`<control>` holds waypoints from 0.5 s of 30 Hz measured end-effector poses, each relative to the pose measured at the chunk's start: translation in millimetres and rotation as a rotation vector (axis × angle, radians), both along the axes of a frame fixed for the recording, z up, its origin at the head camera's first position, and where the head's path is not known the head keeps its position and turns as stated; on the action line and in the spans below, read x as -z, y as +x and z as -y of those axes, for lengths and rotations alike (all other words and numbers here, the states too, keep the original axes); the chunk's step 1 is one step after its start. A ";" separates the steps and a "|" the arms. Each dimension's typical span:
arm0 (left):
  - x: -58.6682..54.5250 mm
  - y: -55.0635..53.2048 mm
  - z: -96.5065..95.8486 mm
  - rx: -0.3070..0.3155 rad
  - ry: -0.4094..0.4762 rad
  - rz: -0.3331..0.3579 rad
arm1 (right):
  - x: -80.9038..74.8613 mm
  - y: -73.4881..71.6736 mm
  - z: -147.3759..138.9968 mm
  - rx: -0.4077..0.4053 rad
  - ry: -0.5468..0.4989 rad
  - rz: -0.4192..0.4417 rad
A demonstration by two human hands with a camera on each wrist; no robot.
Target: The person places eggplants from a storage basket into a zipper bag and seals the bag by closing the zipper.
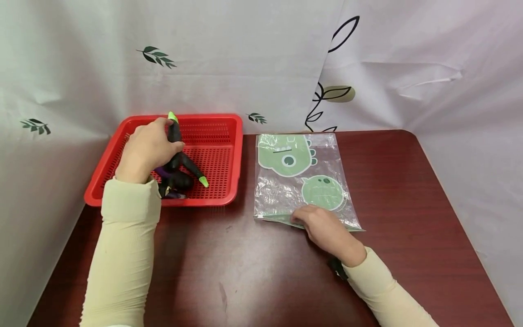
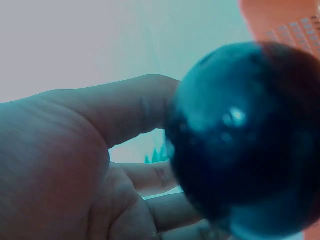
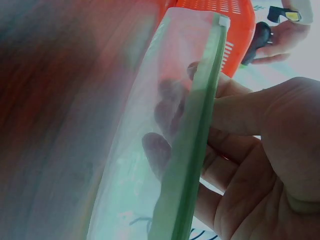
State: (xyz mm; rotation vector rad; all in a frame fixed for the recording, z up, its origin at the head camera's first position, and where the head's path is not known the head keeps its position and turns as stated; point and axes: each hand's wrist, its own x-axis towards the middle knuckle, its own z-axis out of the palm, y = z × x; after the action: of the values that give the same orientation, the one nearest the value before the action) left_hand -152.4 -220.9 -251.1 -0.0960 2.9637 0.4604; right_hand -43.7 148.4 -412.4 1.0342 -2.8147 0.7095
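Note:
My left hand (image 1: 147, 146) is over the red basket (image 1: 236, 175), gripping a dark eggplant (image 1: 174, 132) with a bright green tip between thumb and fingers. Its rounded, glossy end fills the right of the left wrist view. Below it in the basket lie another slim dark eggplant (image 1: 191, 166) with a green end and a rounder dark one (image 1: 181, 180). On the right, my right hand (image 1: 327, 229) pinches the near edge of a clear zip bag (image 1: 278, 193) printed with green cartoon dinosaurs. In the right wrist view, fingers show through the plastic beside the green zip strip (image 3: 192, 165).
Basket and bag rest side by side on a dark red-brown table (image 1: 245, 272). A white curtain (image 1: 229, 50) with leaf prints hangs right behind them. A small black object (image 1: 337, 268) shows under the right wrist.

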 end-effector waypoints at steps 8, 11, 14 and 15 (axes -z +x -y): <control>1.1 21.8 -16.0 -0.007 0.054 -0.052 | -3.2 -1.9 1.3 -0.003 -0.024 0.007; 1.1 29.9 -22.3 0.007 0.084 -0.079 | -3.7 -2.5 1.7 -0.006 -0.031 0.005; 0.9 37.8 -27.0 0.022 0.109 -0.100 | -4.1 -2.8 1.9 -0.005 -0.033 0.006; 0.8 40.4 -28.6 0.024 0.116 -0.104 | -4.3 -2.9 2.1 -0.004 -0.033 0.009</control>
State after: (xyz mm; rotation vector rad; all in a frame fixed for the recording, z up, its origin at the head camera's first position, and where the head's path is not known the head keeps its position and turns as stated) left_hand -112.0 -192.3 -252.0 -0.0244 3.0271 0.6523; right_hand -46.6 146.4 -408.0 1.0347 -2.7990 0.7603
